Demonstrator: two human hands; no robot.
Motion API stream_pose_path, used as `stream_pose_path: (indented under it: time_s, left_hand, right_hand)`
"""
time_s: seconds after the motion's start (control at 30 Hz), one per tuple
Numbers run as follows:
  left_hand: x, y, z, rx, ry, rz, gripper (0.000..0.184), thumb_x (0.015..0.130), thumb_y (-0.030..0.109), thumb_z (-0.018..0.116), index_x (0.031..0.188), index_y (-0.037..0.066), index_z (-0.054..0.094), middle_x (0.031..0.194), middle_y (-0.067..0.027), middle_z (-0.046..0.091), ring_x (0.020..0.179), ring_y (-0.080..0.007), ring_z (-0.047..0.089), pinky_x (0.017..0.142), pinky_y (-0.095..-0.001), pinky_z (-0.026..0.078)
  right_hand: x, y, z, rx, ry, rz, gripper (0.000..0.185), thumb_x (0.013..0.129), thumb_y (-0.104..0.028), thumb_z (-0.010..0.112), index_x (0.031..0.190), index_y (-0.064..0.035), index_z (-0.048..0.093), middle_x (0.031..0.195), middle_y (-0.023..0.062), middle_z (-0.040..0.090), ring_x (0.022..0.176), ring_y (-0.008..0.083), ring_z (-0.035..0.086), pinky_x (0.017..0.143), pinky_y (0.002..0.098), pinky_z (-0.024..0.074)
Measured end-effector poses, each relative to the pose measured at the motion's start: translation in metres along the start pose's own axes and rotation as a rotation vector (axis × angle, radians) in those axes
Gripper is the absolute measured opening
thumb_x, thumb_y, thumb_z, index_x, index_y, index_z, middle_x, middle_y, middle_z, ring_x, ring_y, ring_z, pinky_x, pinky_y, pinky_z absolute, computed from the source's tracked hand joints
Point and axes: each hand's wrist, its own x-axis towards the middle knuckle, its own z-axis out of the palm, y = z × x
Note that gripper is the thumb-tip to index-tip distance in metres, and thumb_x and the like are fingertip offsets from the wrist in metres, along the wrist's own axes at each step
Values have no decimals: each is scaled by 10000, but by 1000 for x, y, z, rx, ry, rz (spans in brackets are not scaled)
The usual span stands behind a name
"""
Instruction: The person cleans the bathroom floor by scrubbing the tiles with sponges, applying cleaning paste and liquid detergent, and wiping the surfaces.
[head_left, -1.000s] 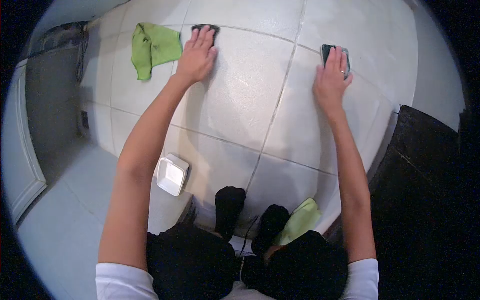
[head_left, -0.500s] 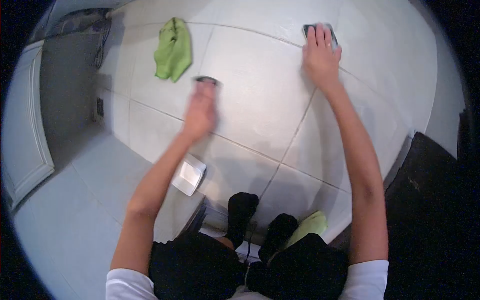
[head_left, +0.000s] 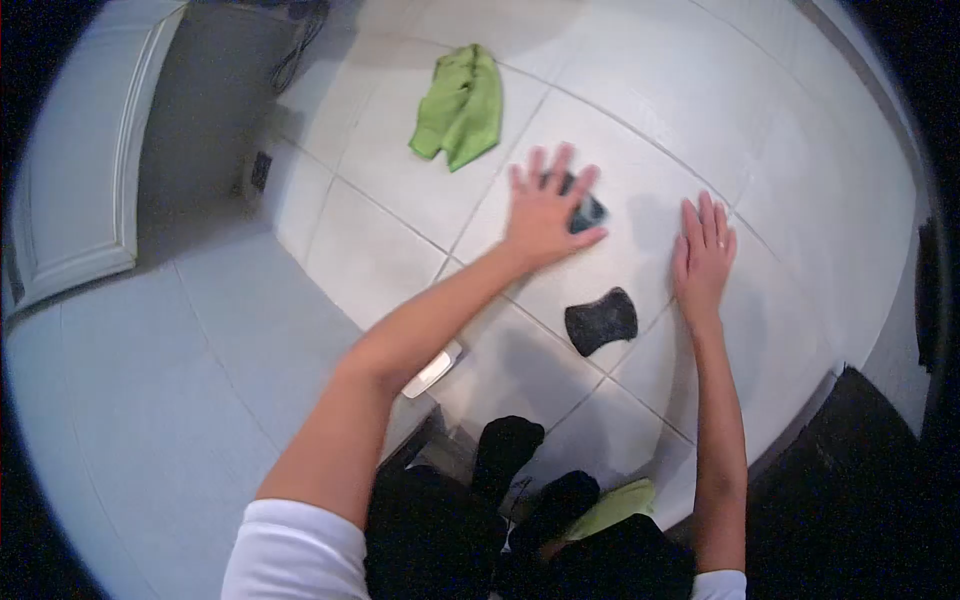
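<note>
My left hand [head_left: 545, 212] lies with fingers spread over a dark, greenish block-like pad [head_left: 588, 214] on the tiles. Part of that pad is hidden under the fingers, and its exact kind is unclear. Lower down, a black hourglass-shaped scrubbing pad [head_left: 602, 321] lies flat on the floor, touched by neither hand. To the right, my right hand [head_left: 705, 255] rests stretched out on the tiles with nothing under it that I can see. A green cloth [head_left: 460, 108] lies crumpled beyond my left hand.
A white tray [head_left: 432, 370] shows partly behind my left forearm. Another light green cloth [head_left: 612, 508] lies by my black-socked feet [head_left: 505, 455]. A white panelled door [head_left: 85, 160] stands at left, and a dark surface [head_left: 835, 475] at right.
The view has shifted. My left hand has moved right, onto the greenish pad that was under my right hand. My right hand has come nearer, without it. The black pad now lies free.
</note>
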Motion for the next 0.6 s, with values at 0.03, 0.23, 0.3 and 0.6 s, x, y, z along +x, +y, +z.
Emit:
stream_pose_path:
  time_s: [0.03,0.23,0.3,0.6]
  left_hand:
    - [1,3,5,-31,-19,38,745,785,557,596,1380,145,421,1485,-203,255,1369,-438,201,1082,-607,182]
    - [-89,-129,-2,-71,138,-352,624,858,416,529,1353,52,426,1466,-226,301,1382,-411,210,1113,-539,168]
    - [-99,-199,1,111,258,-576,647,831,332,573,1350,-13,398,1445,-254,321,1368,-406,243,1128,-505,159]
    - [-73,-86,0,5,58,-245,793,772,382,596,1403,-10,317,1471,-275,254,1357,-466,224,1105,-567,166]
  right_hand:
    - [-1,1,-3,16,-3,-18,459,863,-94,492,1321,-129,498,1455,74,390,1357,290,322,1109,507,201]
    - [-5,-4,-3,-96,-72,-11,512,875,-118,457,1386,-128,418,1503,55,312,1395,256,264,1117,507,184]
    - [-3,-5,-1,-108,-67,-11,522,872,-107,453,1392,-118,405,1506,59,305,1397,256,260,1118,508,182]
    - [-3,-5,2,-92,-61,-6,565,844,-68,459,1402,-99,372,1516,74,281,1403,255,249,1119,528,169]
